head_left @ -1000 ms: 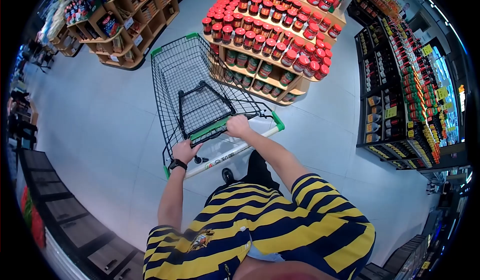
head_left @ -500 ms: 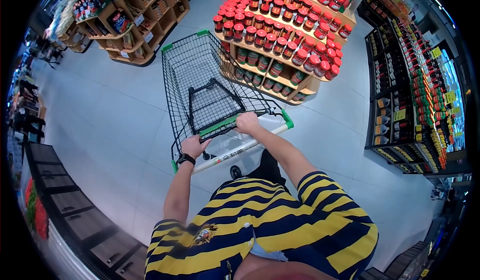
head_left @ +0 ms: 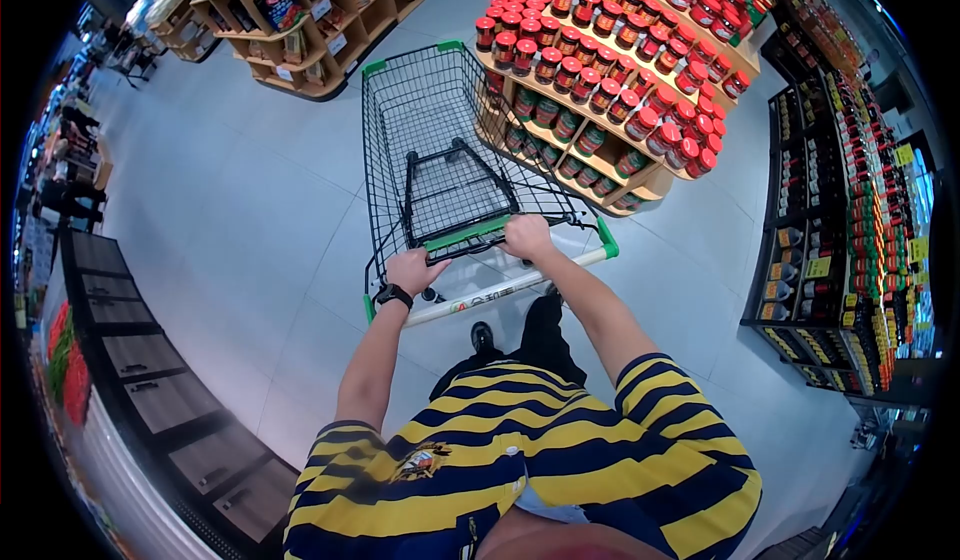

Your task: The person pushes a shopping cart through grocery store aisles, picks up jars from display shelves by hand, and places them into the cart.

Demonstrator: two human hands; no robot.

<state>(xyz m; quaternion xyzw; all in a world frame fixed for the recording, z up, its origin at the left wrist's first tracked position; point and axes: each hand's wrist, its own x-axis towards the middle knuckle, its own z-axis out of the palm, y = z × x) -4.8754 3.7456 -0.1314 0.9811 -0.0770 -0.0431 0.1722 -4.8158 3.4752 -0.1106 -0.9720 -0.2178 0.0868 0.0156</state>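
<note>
While the pale tiled floor point(head_left: 290, 190) spreads out on every side, the wooden display stand point(head_left: 655, 182) rises from it ahead and to the right, its tiers lined with red-capped jars point(head_left: 609, 97). Close against the stand's near left corner is the green-and-black wire shopping cart point(head_left: 386, 160), standing on the floor straight ahead of the person. Its right wall overlaps the stand's lower edge from this angle, so whether they touch cannot be told. Across the cart's rear edge runs the white handle point(head_left: 515, 283); just forward of it lies the green bar point(head_left: 468, 232).

Both hands are closed on that bar rather than on the handle: the right hand point(head_left: 526, 235) near its right end, the left hand point(head_left: 412, 268) at its left end, thumb along the top, other fingers mostly hidden. A black watch point(head_left: 394, 295) circles the left wrist.

The step in hand looks like steering the cart. A forward move would call for an even push from both hands, with the front right corner eased leftward to spare the stand and its jars.
</note>
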